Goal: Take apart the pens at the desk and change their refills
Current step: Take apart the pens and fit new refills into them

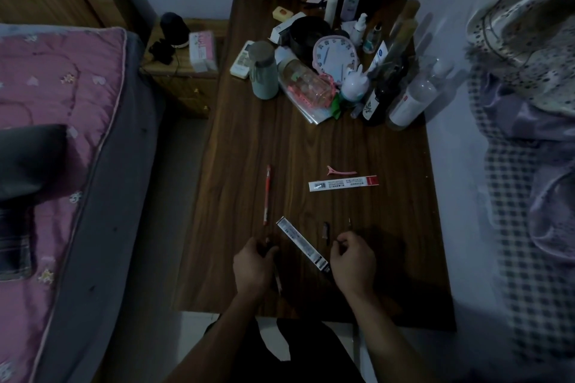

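Observation:
My left hand (pixel 253 264) is closed around a dark pen barrel (pixel 278 282) whose end sticks out below the palm. My right hand (pixel 353 261) pinches a thin refill (pixel 350 222) whose tip points away from me. Between the hands a white refill packet (pixel 303 244) lies diagonally on the dark wooden desk (pixel 389 227). A small dark pen part (pixel 326 229) rests just beyond the right hand. A red pen (pixel 267 194) lies upright in view, farther out on the left. A second white refill packet (pixel 343 183) lies crosswise on the right.
A pink hair clip (pixel 340 170) lies beyond the second packet. The back of the desk is crowded with bottles (pixel 404 102), a pink clock (pixel 335 57), a grey flask (pixel 264 71) and a remote. A bed with a pink quilt (pixel 56 96) is on the left.

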{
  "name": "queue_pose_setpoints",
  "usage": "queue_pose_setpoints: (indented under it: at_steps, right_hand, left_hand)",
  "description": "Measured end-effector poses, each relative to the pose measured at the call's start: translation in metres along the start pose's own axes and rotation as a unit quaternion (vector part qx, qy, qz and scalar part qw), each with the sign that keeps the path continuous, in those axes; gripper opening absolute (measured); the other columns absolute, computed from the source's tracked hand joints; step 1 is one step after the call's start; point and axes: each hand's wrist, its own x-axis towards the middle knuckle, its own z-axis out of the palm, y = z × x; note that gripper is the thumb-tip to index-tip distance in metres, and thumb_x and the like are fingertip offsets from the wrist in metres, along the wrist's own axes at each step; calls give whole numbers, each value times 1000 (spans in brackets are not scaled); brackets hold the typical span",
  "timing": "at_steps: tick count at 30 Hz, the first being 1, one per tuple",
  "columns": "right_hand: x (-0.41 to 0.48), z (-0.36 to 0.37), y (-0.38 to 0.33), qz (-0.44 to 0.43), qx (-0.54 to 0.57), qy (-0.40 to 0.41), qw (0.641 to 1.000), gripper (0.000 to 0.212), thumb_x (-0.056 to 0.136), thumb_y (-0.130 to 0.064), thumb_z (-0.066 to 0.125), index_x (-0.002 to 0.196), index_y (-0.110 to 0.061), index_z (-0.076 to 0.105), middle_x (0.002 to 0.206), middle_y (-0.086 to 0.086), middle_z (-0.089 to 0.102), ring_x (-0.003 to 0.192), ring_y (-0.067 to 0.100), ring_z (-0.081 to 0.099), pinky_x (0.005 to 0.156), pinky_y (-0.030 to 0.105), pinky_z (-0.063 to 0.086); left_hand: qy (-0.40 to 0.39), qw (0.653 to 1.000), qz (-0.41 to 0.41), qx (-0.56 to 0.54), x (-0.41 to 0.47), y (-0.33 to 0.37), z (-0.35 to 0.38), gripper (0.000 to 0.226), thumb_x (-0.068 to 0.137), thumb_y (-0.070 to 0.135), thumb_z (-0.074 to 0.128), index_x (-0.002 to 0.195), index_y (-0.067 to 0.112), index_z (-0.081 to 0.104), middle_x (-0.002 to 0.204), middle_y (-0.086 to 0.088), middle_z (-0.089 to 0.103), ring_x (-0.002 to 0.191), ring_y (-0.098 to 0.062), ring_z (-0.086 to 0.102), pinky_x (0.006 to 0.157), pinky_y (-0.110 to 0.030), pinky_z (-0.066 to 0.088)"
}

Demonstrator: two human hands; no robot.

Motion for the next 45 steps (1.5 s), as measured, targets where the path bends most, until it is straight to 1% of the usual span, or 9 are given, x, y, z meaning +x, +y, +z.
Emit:
queue_pose_setpoints:
  at_steps: [5, 11, 19, 23, 27, 34, 37, 40, 45]
  right_hand:
    - [-11, 8, -5, -54, -53, -71, 995, 10, 87, -25, 73, 94, -24, 67, 90, -9, 66, 73, 3, 58, 56, 8, 34]
    - [-17, 19, -21, -98, -140, -102, 980, 27, 90, -38, 69, 113, -25, 65, 110, -5, 64, 94, 12, 66, 73, 27, 55]
    - [-16, 17, -34, -64, -174, -132, 974, 21, 95, -34, 62, 111, -20, 63, 110, 0, 65, 91, 18, 67, 62, 27, 44]
    - [-21, 1, -39, -53, -89, -161, 982, 8, 95, -31, 63, 91, -26, 59, 90, -7, 68, 78, 9, 67, 61, 24, 49]
    - [-35, -21, -48, -19, 123, -223, 967, 24, 91, -22, 70, 75, -35, 58, 75, -5, 70, 66, 5, 69, 57, 19, 54]
    - [-51, -54, -79, -56, 272, -277, 920, 10, 86, -24, 74, 96, -20, 72, 92, -2, 78, 87, 9, 74, 80, 39, 60]
    - [-49, -75, -94, -79, 275, -265, 921, 9, 85, -35, 69, 88, -26, 71, 88, -2, 75, 82, 9, 72, 78, 41, 59]
    - [-45, -99, -110, -89, 310, -183, 929, 7, 82, -43, 65, 84, -36, 66, 84, -8, 69, 74, 5, 66, 65, 28, 53]
    - [-44, -125, -136, -121, 381, -158, 903, 26, 79, -53, 65, 104, -50, 63, 105, -16, 71, 98, 5, 69, 77, 30, 60]
  left_hand:
    - [-2, 1000, 10, 4, 0, -1, 1, 14, 80, 29, 76, 81, 25, 62, 73, 10, 66, 67, -2, 61, 53, -16, 40]
    - [4, 999, 8, 33, 2, 1, 3, 17, 80, 30, 75, 81, 24, 60, 74, 10, 64, 65, -3, 57, 52, -16, 34]
    - [-16, 996, 7, 87, 0, 6, -11, 35, 89, 57, 55, 86, 23, 60, 80, 4, 63, 68, -9, 60, 53, -24, 43]
    - [5, 996, 8, 93, -12, 19, -26, 32, 93, 52, 54, 80, 23, 58, 77, 4, 63, 65, -9, 59, 49, -23, 38]
    - [-112, 987, 41, -109, -32, 49, -43, 14, 96, 36, 55, 91, 30, 67, 81, 9, 73, 73, -2, 70, 59, -18, 53]
    - [-193, 941, 46, -275, -55, 87, -79, 19, 99, 23, 53, 95, 16, 70, 84, 0, 77, 75, -11, 74, 60, -17, 55]
    - [-206, 934, 64, -284, -61, 100, -98, 20, 99, 24, 52, 92, 17, 69, 77, 3, 74, 66, -8, 71, 56, -17, 53]
    - [-236, 933, 83, -258, -68, 114, -114, 21, 99, 29, 52, 96, 17, 69, 74, 1, 71, 60, -9, 65, 51, -19, 50]
    - [-283, 929, 150, -186, -81, 134, -132, 30, 99, 33, 49, 104, 8, 65, 80, -12, 58, 65, -24, 50, 54, -33, 42]
